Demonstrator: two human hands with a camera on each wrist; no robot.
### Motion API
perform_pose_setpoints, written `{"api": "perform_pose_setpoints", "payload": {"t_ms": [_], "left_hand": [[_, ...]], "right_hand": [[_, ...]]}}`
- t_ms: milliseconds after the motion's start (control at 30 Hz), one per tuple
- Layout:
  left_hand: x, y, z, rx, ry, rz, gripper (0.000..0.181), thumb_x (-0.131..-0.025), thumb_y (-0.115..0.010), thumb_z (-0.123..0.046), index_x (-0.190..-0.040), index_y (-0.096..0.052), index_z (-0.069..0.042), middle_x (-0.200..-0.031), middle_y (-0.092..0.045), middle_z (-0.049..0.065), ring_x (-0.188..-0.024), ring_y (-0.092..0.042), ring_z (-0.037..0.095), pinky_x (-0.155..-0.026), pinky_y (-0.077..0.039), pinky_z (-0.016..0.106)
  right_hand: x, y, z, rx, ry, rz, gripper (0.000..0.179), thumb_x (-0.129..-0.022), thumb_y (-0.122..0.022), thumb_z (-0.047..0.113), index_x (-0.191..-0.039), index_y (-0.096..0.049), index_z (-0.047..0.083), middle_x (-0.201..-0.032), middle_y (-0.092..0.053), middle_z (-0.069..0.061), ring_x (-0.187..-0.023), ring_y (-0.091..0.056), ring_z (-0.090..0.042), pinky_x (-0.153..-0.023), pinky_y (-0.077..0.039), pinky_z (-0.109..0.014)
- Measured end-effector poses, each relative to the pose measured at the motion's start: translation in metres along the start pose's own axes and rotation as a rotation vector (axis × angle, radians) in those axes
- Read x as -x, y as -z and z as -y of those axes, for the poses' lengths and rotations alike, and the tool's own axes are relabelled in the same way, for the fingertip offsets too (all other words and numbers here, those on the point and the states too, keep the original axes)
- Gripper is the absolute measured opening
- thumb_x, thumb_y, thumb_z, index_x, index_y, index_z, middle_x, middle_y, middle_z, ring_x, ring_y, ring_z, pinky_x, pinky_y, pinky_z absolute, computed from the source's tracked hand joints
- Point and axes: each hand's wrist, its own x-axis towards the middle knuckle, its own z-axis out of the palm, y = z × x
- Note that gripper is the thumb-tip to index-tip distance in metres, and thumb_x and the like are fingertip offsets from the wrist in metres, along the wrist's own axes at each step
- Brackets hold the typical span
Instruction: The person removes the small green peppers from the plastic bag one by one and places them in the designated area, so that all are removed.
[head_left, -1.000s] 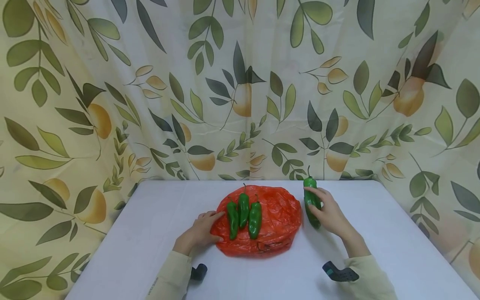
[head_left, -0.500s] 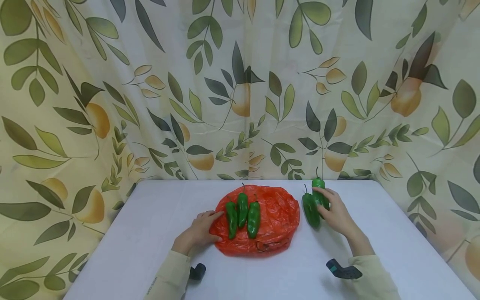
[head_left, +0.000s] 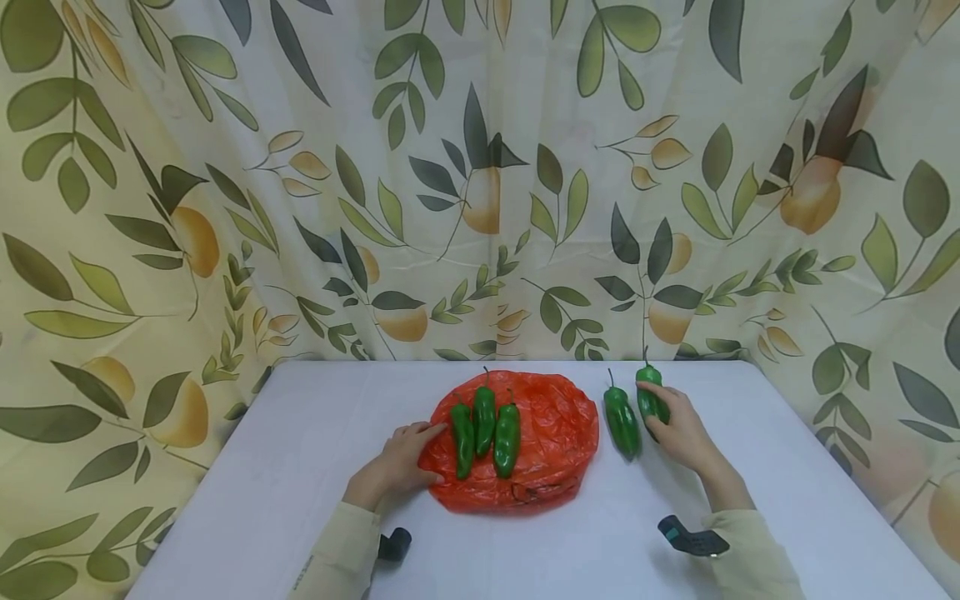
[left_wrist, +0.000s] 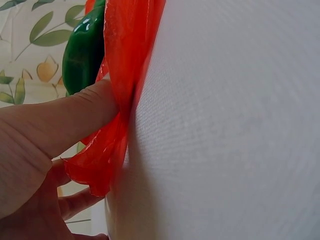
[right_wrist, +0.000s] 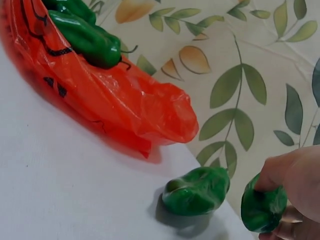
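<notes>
At the left edge of a crumpled red plastic bag (head_left: 558,425), my left hand (head_left: 401,461) rests with thumb and fingers spread. In the left wrist view its thumb (left_wrist: 75,117) touches the bag, and a flap of plastic partly hides its fingers. Three green chili peppers lie side by side on the bag: a left one (head_left: 463,442), a middle one (head_left: 485,417) and a right one (head_left: 507,442). My right hand (head_left: 682,433) grips another green chili pepper (head_left: 649,387), stem pointing away. Just left of it, apart, a loose green chili pepper (head_left: 621,421) lies on the table.
The white table (head_left: 510,558) ends at a leaf-and-fruit patterned curtain (head_left: 480,208) behind and at the sides. Dark devices sit at both wrists, a left one (head_left: 395,544) and a right one (head_left: 692,537).
My right hand has moved right with its pepper, away from the loose one, so a gap shows between the two. My left hand and the bag stay put.
</notes>
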Motion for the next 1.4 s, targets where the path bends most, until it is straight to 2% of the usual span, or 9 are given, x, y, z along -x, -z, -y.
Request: {"api": "perform_pose_setpoints", "payload": {"t_ms": [400, 800, 1400], "left_hand": [[-0.001, -0.002, 0.001, -0.005, -0.011, 0.004, 0.082, -0.082, -0.084, -0.027, -0.153, -0.044, -0.022, -0.155, -0.043, 0.013, -0.143, -0.037, 0.038, -0.105, -0.046, 0.066], [-0.001, 0.0, 0.001, -0.003, -0.031, 0.001, 0.082, -0.082, -0.084, -0.027, -0.153, -0.044, -0.02, -0.154, -0.043, 0.013, -0.142, -0.037, 0.038, -0.105, -0.047, 0.066], [-0.002, 0.0, 0.0, -0.008, -0.018, -0.004, 0.082, -0.081, -0.085, -0.027, -0.153, -0.045, -0.022, -0.155, -0.043, 0.013, -0.143, -0.037, 0.039, -0.105, -0.048, 0.065]], "right_hand": [[0.003, -0.006, -0.012, 0.018, -0.092, 0.097, 0.061, -0.095, -0.05, 0.0, -0.153, -0.034, 0.0, -0.15, -0.027, -0.043, -0.138, -0.027, -0.064, -0.11, -0.027, -0.078], [0.001, -0.011, -0.015, 0.033, -0.121, 0.148, 0.061, -0.096, -0.05, 0.0, -0.154, -0.03, -0.001, -0.149, -0.025, -0.044, -0.138, -0.027, -0.063, -0.111, -0.027, -0.076], [-0.001, -0.014, -0.022, 0.073, -0.096, 0.167, 0.061, -0.098, -0.045, 0.005, -0.156, -0.027, -0.003, -0.152, -0.027, -0.043, -0.14, -0.025, -0.063, -0.113, -0.026, -0.075]]}}
